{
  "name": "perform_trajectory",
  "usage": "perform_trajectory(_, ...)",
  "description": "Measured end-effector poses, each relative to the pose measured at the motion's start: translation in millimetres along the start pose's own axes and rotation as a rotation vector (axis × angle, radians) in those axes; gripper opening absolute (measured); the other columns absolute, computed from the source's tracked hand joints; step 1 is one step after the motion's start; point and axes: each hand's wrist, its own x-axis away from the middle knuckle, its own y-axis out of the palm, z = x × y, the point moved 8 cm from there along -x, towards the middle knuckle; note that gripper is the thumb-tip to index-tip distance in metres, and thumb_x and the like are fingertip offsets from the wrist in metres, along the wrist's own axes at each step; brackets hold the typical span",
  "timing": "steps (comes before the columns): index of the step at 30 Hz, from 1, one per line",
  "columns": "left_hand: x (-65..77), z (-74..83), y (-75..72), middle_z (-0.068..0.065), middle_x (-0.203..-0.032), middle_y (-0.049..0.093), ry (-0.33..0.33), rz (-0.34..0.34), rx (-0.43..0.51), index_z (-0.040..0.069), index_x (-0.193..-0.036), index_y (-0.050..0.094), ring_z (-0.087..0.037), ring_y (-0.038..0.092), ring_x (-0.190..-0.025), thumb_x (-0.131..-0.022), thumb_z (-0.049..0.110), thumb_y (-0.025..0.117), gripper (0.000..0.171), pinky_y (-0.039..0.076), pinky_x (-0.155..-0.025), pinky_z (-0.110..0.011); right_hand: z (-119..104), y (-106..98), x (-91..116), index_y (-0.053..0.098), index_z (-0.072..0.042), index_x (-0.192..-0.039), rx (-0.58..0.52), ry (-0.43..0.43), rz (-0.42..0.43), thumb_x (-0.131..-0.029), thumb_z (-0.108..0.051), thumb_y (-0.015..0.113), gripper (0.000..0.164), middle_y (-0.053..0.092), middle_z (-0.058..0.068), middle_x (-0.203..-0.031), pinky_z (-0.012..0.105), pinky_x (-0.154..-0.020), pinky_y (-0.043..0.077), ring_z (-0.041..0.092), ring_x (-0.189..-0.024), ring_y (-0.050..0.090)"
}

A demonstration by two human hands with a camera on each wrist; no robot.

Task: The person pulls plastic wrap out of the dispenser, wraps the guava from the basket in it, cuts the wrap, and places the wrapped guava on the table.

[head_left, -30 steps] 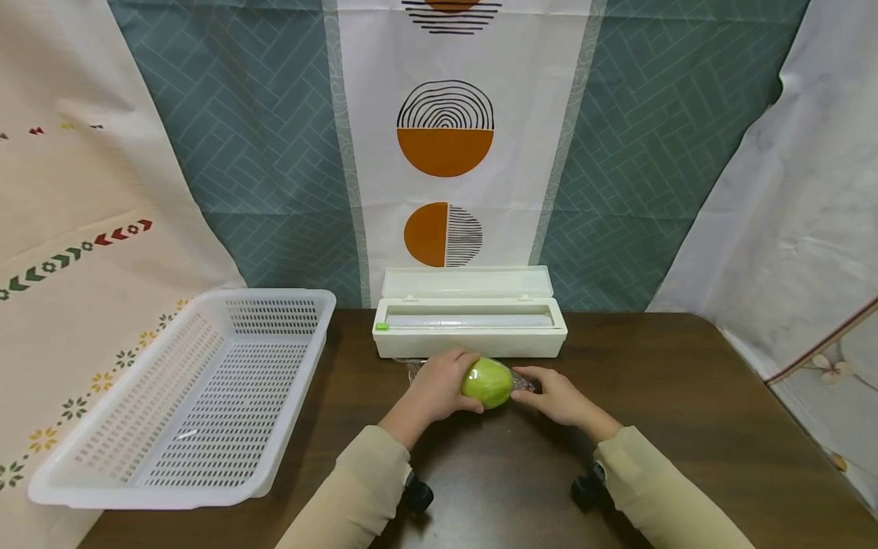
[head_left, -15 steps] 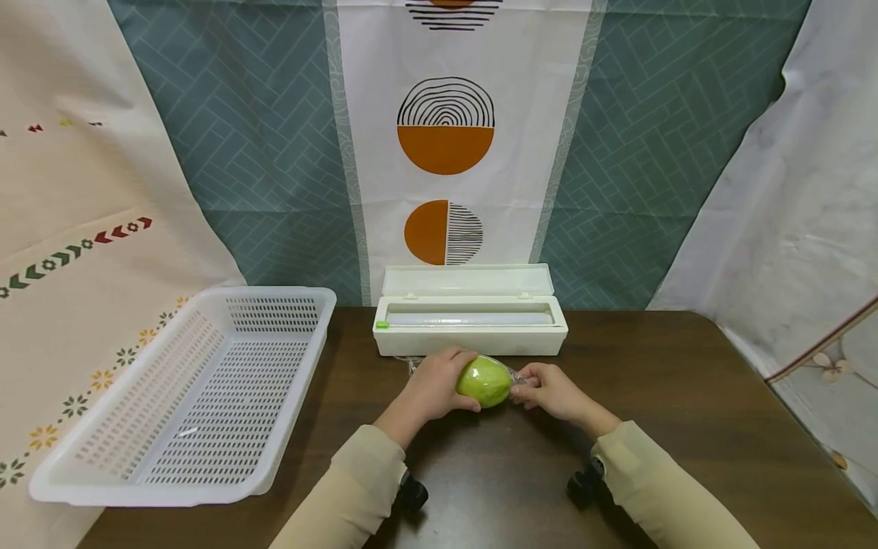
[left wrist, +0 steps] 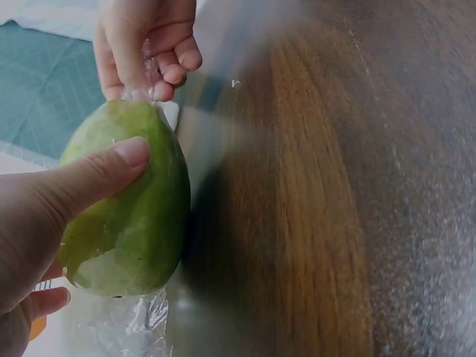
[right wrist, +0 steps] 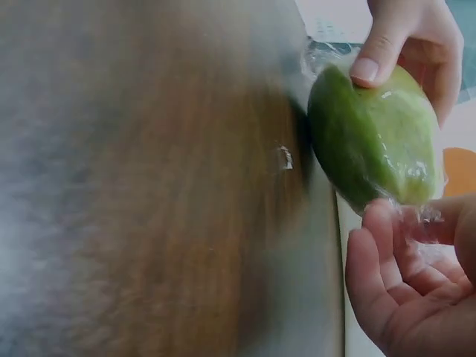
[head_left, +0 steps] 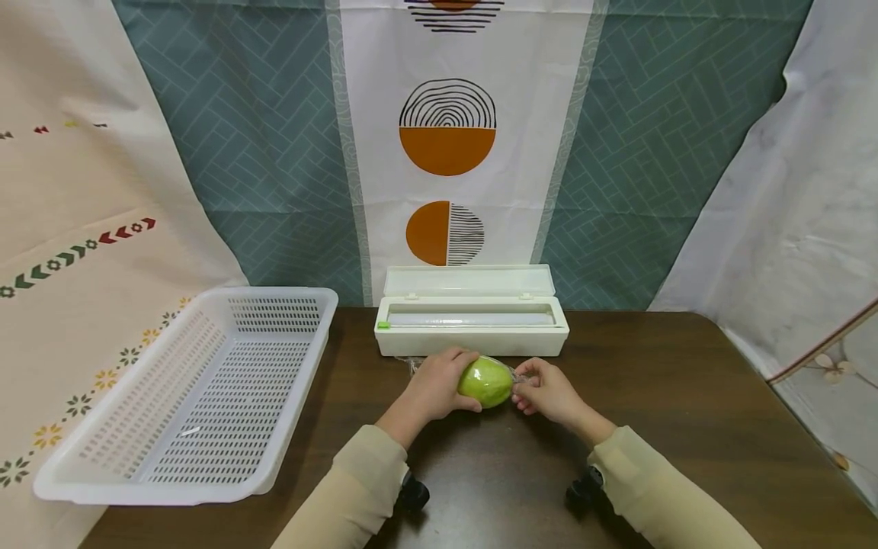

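Observation:
A green papaya (head_left: pixel 485 383), wrapped in glossy clear plastic wrap, lies sideways over the table in front of the wrap box. My left hand (head_left: pixel 439 383) grips its left end, the thumb (left wrist: pixel 111 167) across its near side and the fingers round the far side. At the other end, my right hand (head_left: pixel 549 393) pinches the gathered wrap (right wrist: pixel 428 216) between thumb and fingers, right at the papaya's tip. Beyond the left hand, a crumpled tail of loose wrap (left wrist: pixel 141 320) sticks out from the papaya's other end.
A white plastic-wrap box (head_left: pixel 473 341) stands just behind the hands, lid (head_left: pixel 469 282) raised, roll (head_left: pixel 473 319) showing inside. To the left is a white perforated basket (head_left: pixel 310 374). Printed cloth (head_left: pixel 617 191) hangs behind the dark wooden table (head_left: pixel 686 427).
My right fingers have closed in from a looser hold at the wrap's right end to a tight pinch. The left hand and papaya have shifted slightly left.

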Motion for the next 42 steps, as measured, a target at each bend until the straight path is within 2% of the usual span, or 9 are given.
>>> perform_trajectory(4,-0.1,-1.5,1.0,-0.005,-0.125,0.057,-0.008,-0.013,0.009,0.011,-0.133,0.052,-0.021,0.058,-0.11,-0.067,0.05,0.08,0.081,0.047,-0.095,-0.039,-4,-2,3,0.049,0.005,-0.114,0.088,-0.08,-0.007,-0.091,-0.003,0.054,0.024,0.067,0.018,-0.084,0.033,-0.06,0.056,0.022,-0.073,0.066)
perform_trajectory(10,0.3,-5.5,1.7,-0.005,-0.126,0.056,-0.028,-0.029,0.024,0.013,-0.134,0.052,-0.022,0.057,-0.112,-0.068,0.049,0.08,0.081,0.045,-0.096,-0.042,-7,-7,10,0.048,0.005,-0.13,0.182,-0.207,-0.136,-0.088,0.007,0.037,0.044,0.057,0.024,-0.11,0.036,-0.069,0.056,0.02,-0.087,0.056)
perform_trajectory(12,0.2,-6.1,1.8,-0.005,-0.126,0.056,-0.028,-0.031,0.028,0.013,-0.134,0.051,-0.022,0.057,-0.112,-0.068,0.049,0.081,0.081,0.045,-0.096,-0.043,-8,-8,12,0.049,0.003,-0.132,0.223,-0.242,-0.152,-0.089,0.007,0.037,0.046,0.058,0.023,-0.115,0.034,-0.07,0.056,0.018,-0.088,0.056)
perform_trajectory(15,0.0,-6.4,2.1,-0.005,-0.126,0.057,-0.024,-0.033,0.031,0.013,-0.135,0.051,-0.023,0.057,-0.112,-0.068,0.05,0.08,0.081,0.045,-0.096,-0.043,-10,-11,12,0.052,-0.001,-0.131,0.323,-0.317,-0.122,-0.091,0.004,0.049,0.04,0.063,0.018,-0.113,0.029,-0.073,0.055,0.018,-0.09,0.063)
perform_trajectory(18,-0.7,-6.6,2.0,-0.004,-0.125,0.057,-0.026,-0.035,0.034,0.014,-0.134,0.052,-0.023,0.057,-0.112,-0.068,0.051,0.08,0.081,0.045,-0.096,-0.044,-15,-12,12,0.056,-0.006,-0.124,0.422,-0.39,-0.058,-0.086,-0.004,0.066,0.04,0.069,0.011,-0.103,0.026,-0.075,0.054,0.019,-0.09,0.067)
perform_trajectory(21,-1.1,-7.0,2.1,-0.004,-0.125,0.057,-0.033,-0.037,0.042,0.014,-0.134,0.052,-0.023,0.057,-0.112,-0.068,0.052,0.079,0.08,0.045,-0.096,-0.044,-20,-11,10,0.059,-0.009,-0.111,0.462,-0.432,-0.011,-0.081,-0.008,0.073,0.033,0.069,0.005,-0.095,0.028,-0.074,0.056,0.018,-0.086,0.068)
perform_trajectory(25,-1.5,-7.7,2.9,-0.004,-0.125,0.057,-0.042,-0.043,0.046,0.015,-0.135,0.052,-0.022,0.057,-0.112,-0.068,0.052,0.079,0.081,0.044,-0.096,-0.044,-28,-8,9,0.061,-0.013,-0.088,0.494,-0.485,0.023,-0.08,-0.01,0.074,0.016,0.069,0.006,-0.097,0.028,-0.075,0.056,0.02,-0.09,0.067)
perform_trajectory(28,-1.7,-8.4,3.3,-0.003,-0.126,0.057,-0.049,-0.048,0.047,0.016,-0.135,0.051,-0.021,0.057,-0.112,-0.069,0.052,0.079,0.081,0.044,-0.096,-0.043,-33,-6,10,0.06,-0.015,-0.08,0.539,-0.527,0.053,-0.08,-0.008,0.073,0.014,0.069,0.01,-0.103,0.027,-0.076,0.056,0.022,-0.093,0.066)
perform_trajectory(42,-1.6,-8.7,3.0,-0.003,-0.126,0.057,-0.066,-0.061,0.03,0.017,-0.135,0.051,-0.022,0.056,-0.113,-0.069,0.054,0.078,0.081,0.043,-0.096,-0.045,-37,-11,10,0.064,-0.009,-0.087,0.535,-0.549,0.172,-0.082,-0.009,0.071,0.009,0.069,-0.001,-0.081,0.022,-0.063,0.054,0.007,-0.072,0.064)
